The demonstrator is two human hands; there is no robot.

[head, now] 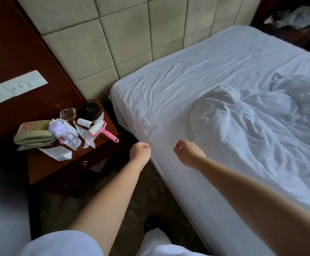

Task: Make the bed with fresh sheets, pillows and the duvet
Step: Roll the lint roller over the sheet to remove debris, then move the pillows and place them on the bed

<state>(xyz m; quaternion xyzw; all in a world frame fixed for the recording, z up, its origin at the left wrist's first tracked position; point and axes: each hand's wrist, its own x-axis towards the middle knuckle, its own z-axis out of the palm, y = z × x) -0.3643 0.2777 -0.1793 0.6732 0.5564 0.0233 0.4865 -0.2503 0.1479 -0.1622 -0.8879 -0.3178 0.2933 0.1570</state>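
Currently, both bare forearms reach from the lower edge of the frame toward the near side edge of the bed, at centre frame.

Left hand (140, 150): fingers curled into a fist at the edge of the mattress. It appears to pinch the white fitted sheet (169, 93) at the edge, but the contact point is hidden behind the knuckles, so the grip cannot be confirmed.

Right hand (187, 152): fingers curled inward above the sheet, just beside the left hand. Whether any fabric lies between the fingers cannot be told from this view.

Fitted sheet: spread over the mattress from the padded headboard (124, 34) in the upper centre down to the lower right of the frame. Its surface is creased, with the wrinkles most marked toward the head end.

Duvet (261, 130): white, lying crumpled in a heap on the sheet at the right of the frame, just beyond the right hand.

Nightstand (58, 167): dark red wood, at the left of the frame beside the bed. On its top stand a beige telephone (34, 132), a clear water bottle (65, 133) with a lilac cap, a pink lint roller (102, 132), scraps of white paper (56, 153), a clear glass ashtray (67, 114) and a small black object (90, 109).

Wall panel, upper left: a white switch and socket plate (15, 85) is mounted on it.
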